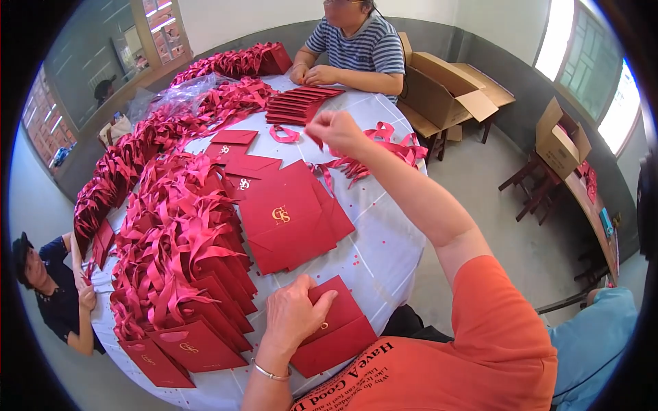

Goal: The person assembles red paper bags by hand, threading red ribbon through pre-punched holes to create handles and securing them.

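Near the front edge of the table, a flat red paper bag (336, 346) with a gold emblem lies under my left hand (293, 314), which grips its upper edge. Only the thumb and knuckles of that hand show plainly. My right hand (340, 133) is raised over the far right of the table, its fingers pinched on a red ribbon (315, 141) that hangs below them. Loose ribbons (356, 166) lie in a heap beneath this hand. A stack of flat red bags (291, 226) lies between my two hands.
Standing rows of ribboned bags (185, 240) fill the left side. Beyond are folded bags (305, 106), clear plastic (171, 96) and a co-worker in a striped shirt (370, 51). Another person (51, 281) sits at left. Cardboard boxes (439, 85) stand at right.
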